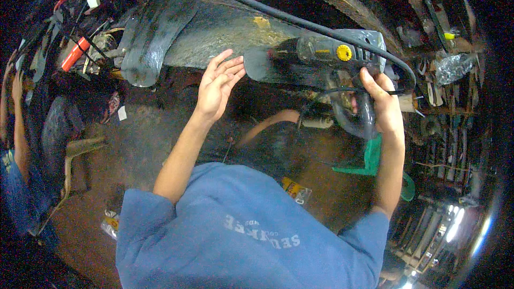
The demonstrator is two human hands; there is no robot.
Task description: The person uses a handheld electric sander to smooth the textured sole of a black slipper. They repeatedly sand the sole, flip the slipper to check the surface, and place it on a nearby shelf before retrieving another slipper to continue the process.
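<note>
R hand [379, 90] closed round loop handle [365, 118] of 1 power tool [321, 48]. L hand [215, 88] open, fingers loosely apart, nothing held, just left of tool; can't tell if touching grey flap [256, 68] there. 1 blk cable [278, 14] above tool. 2 yellow-labelled packs [296, 190] well below it, contents unclear.
</note>
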